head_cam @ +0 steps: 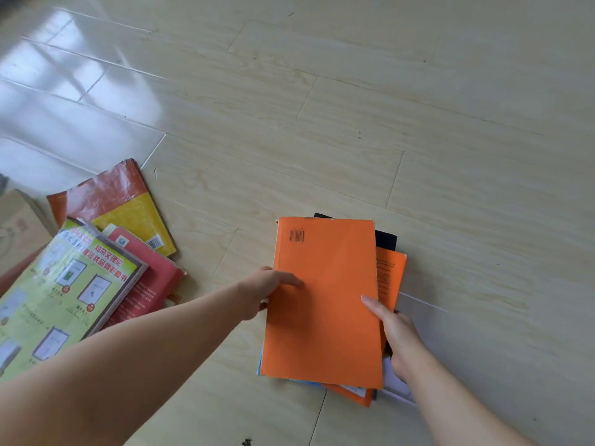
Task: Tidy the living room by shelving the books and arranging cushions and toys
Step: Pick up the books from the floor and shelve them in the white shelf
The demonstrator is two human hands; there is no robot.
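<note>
Orange book (325,300), barcode (297,235) at cover corner: tops small stack (391,275) on wood floor (418,123). Left hand (273,284) grips its left edge, right hand (397,333) its right edge. Leftward: loose books (135,217); green cover (64,294), Chinese print.

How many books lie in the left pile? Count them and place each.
4 visible: a green book on top, a red book under it, a red-and-yellow book behind, a brown book at the left edge. Others may be hidden beneath.
</note>
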